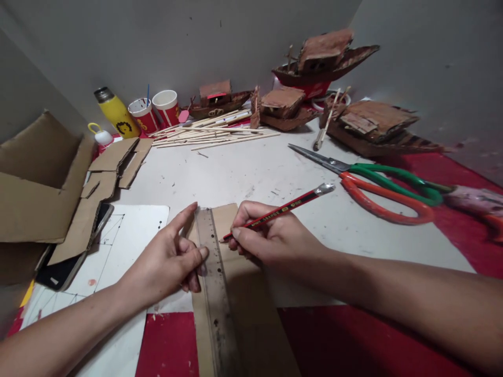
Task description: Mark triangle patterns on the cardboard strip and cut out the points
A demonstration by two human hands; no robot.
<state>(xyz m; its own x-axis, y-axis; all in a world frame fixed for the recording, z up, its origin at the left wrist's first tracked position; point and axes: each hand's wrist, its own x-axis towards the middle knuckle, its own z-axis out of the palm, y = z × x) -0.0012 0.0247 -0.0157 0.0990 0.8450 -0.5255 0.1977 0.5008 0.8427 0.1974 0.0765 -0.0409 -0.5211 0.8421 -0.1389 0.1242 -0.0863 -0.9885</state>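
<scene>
And there it was: R hand [271, 238], grip clamped round the pencil [281, 210], tip right by the ruler [216, 293], over the cardboard strip [251, 309] on the counter [168, 345]! L hand [176, 256] thumb pressed the ruler; couldn't tell if that grip closed underneath. Prob. a marking step; next move seemingly called for a steady ruler. Strip's near end cut off, ruler nos. illegible, phone [55, 275] partly hidden.

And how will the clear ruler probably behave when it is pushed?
The ruler probably slides easily, since it lies flat on the cardboard strip. It looks thin and see-through, so likely light plastic, perhaps slightly bendy.
</scene>
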